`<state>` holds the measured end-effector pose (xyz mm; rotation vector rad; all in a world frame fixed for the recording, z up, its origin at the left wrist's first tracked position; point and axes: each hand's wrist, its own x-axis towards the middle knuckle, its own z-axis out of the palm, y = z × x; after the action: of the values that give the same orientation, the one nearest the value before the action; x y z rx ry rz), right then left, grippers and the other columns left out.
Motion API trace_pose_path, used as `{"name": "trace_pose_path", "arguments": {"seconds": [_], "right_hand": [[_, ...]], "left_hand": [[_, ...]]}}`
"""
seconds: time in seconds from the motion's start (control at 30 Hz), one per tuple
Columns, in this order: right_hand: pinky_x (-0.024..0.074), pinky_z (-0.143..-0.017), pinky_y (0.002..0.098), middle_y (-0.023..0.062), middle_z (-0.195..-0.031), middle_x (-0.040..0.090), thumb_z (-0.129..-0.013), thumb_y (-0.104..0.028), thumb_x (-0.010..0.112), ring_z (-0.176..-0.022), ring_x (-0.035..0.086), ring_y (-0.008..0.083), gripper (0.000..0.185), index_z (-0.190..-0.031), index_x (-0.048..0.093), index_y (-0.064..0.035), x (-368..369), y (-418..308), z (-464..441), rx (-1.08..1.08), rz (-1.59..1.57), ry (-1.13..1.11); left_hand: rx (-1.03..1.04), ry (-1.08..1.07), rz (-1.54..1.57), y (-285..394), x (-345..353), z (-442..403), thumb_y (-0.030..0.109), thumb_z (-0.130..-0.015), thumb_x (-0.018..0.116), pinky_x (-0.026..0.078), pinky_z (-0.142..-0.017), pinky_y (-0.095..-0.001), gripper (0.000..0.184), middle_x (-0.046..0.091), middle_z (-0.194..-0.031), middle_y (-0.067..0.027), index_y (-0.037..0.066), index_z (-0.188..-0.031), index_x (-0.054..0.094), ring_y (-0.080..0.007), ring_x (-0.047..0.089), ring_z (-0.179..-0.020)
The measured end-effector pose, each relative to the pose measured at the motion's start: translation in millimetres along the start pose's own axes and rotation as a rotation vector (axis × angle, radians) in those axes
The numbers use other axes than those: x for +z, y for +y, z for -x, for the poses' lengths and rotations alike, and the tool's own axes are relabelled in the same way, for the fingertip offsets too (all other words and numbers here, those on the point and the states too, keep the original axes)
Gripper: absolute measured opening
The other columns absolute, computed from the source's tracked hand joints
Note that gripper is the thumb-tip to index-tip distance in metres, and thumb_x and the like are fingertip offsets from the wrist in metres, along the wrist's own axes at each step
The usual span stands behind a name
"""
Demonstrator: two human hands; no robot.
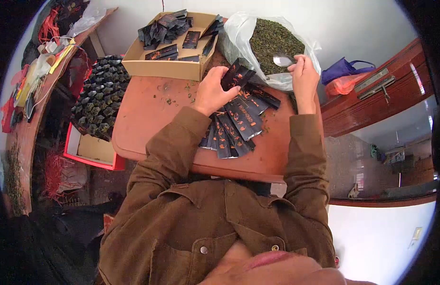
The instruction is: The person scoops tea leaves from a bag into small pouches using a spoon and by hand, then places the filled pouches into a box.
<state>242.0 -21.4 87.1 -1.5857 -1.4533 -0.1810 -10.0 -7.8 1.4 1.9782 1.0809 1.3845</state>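
Observation:
My left hand (211,91) grips a black packet (239,75) with orange markings between thumb and fingers, above the table. In my right hand (305,78) is a spoon (282,61), pinched by its handle. The spoon's shiny bowl is over dark green dried leaves (274,40), which fill a translucent plastic bag (236,35) at the back right. Below my left hand lies a fanned pile of flat black packets (239,123) with orange print. Whether leaves lie in the held packet cannot be seen.
A cardboard box (163,70) with loose black packets stands at the table's back left. Left of the brown table (148,114), a red-edged box (94,164) holds rows of upright packets. Leaf crumbs dot the tabletop. A cluttered bench (37,128) runs along the left; a red door (372,95) stands right.

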Motion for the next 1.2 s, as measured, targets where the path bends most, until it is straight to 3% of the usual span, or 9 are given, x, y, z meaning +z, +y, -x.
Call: {"name": "trace_pose_path", "arguments": {"seconds": [0.2, 0.27, 0.3, 0.37, 0.47, 0.77, 1.07, 1.17, 1.2], "right_hand": [[0.0513, -0.071, 0.044, 0.0135, -0.075, 0.069, -0.097, -0.021, 0.046, -0.076, 0.068, 0.0344, 0.025, -0.102, 0.064, -0.0038, 42, 41, 0, -0.047, 0.205, -0.092], [0.0511, -0.072, 0.0443, 0.0147, -0.074, 0.069, -0.096, -0.022, 0.047, -0.076, 0.067, 0.0351, 0.026, -0.1, 0.064, -0.0026, 47, 29, 8, 0.055, 0.11, -0.115], [0.051, -0.073, 0.0445, 0.0152, -0.073, 0.069, -0.096, -0.022, 0.047, -0.075, 0.067, 0.0355, 0.026, -0.1, 0.064, -0.0021, 47, 23, 12, 0.106, 0.063, -0.13], [0.0516, -0.063, 0.038, 0.0144, -0.068, 0.068, -0.095, -0.018, 0.045, -0.063, 0.066, 0.0262, 0.026, -0.097, 0.063, 0.0004, 45, 21, 15, 0.178, -0.106, -0.128], [0.047, -0.05, 0.0275, 0.0106, -0.067, 0.068, -0.093, -0.015, 0.042, -0.053, 0.06, 0.0115, 0.025, -0.097, 0.061, 0.0015, 37, 22, 15, 0.326, -0.295, -0.165], [0.0393, -0.043, 0.0226, 0.0103, -0.071, 0.066, -0.095, -0.015, 0.043, -0.052, 0.053, 0.0102, 0.024, -0.101, 0.059, 0.0019, 22, 31, 8, 0.595, -0.747, -0.084], [0.0372, -0.043, 0.0209, 0.0093, -0.07, 0.065, -0.097, -0.016, 0.047, -0.051, 0.052, 0.0086, 0.022, -0.102, 0.06, 0.0009, -10, -20, 5, 0.464, -0.853, -0.199], [0.0394, -0.046, 0.02, 0.007, -0.072, 0.067, -0.099, -0.017, 0.045, -0.052, 0.052, 0.0068, 0.023, -0.103, 0.061, -0.0006, -8, -51, 17, 0.348, -0.718, -0.229], [0.0457, -0.052, 0.0251, 0.0068, -0.072, 0.068, -0.1, -0.016, 0.044, -0.053, 0.057, 0.0124, 0.022, -0.104, 0.061, -0.0032, -3, -51, 23, 0.231, -0.596, -0.245]], "left_hand": [[0.067, -0.017, 0.022, -2, 1, -1, 0.021, -0.072, 0.078, 0.048, -0.087, -0.0391, 0.053, 0.057, -0.106, -0.0157, 0.0, -0.114, 0.054, -0.0312, 0.059, -0.099], [0.105, -0.02, -0.004, -7, 1, -1, 0.02, -0.073, 0.078, 0.047, -0.089, -0.036, 0.056, 0.056, -0.108, -0.0144, -0.001, -0.117, 0.052, -0.0273, 0.058, -0.1], [0.103, -0.006, 0.008, -7, 1, -2, 0.02, -0.072, 0.078, 0.047, -0.089, -0.0374, 0.055, 0.057, -0.107, -0.0152, -0.001, -0.116, 0.053, -0.0294, 0.058, -0.101], [0.098, 0.018, 0.034, -5, 1, -2, 0.018, -0.07, 0.077, 0.047, -0.089, -0.0401, 0.052, 0.057, -0.106, -0.0166, -0.001, -0.113, 0.054, -0.0336, 0.058, -0.102], [0.114, -0.025, -0.004, -6, 1, -2, 0.016, -0.073, 0.078, 0.047, -0.089, -0.035, 0.053, 0.056, -0.107, -0.0135, -0.001, -0.117, 0.052, -0.0265, 0.058, -0.101], [0.071, -0.021, 0.007, -9, 2, -2, 0.016, -0.073, 0.078, 0.047, -0.088, -0.0348, 0.053, 0.057, -0.107, -0.0127, 0.0, -0.117, 0.053, -0.0253, 0.058, -0.098], [0.041, 0.004, 0.007, -4, 1, -2, 0.022, -0.071, 0.078, 0.048, -0.087, -0.0394, 0.051, 0.058, -0.104, -0.015, 0.001, -0.113, 0.056, -0.0321, 0.06, -0.099], [0.039, 0.006, 0.02, -5, 2, -1, 0.022, -0.071, 0.078, 0.048, -0.087, -0.0394, 0.051, 0.058, -0.103, -0.0147, 0.002, -0.112, 0.056, -0.0319, 0.06, -0.099], [0.04, 0.006, 0.023, -5, 2, -1, 0.022, -0.071, 0.078, 0.048, -0.087, -0.0394, 0.051, 0.058, -0.103, -0.0146, 0.002, -0.112, 0.056, -0.0318, 0.06, -0.099]]}}
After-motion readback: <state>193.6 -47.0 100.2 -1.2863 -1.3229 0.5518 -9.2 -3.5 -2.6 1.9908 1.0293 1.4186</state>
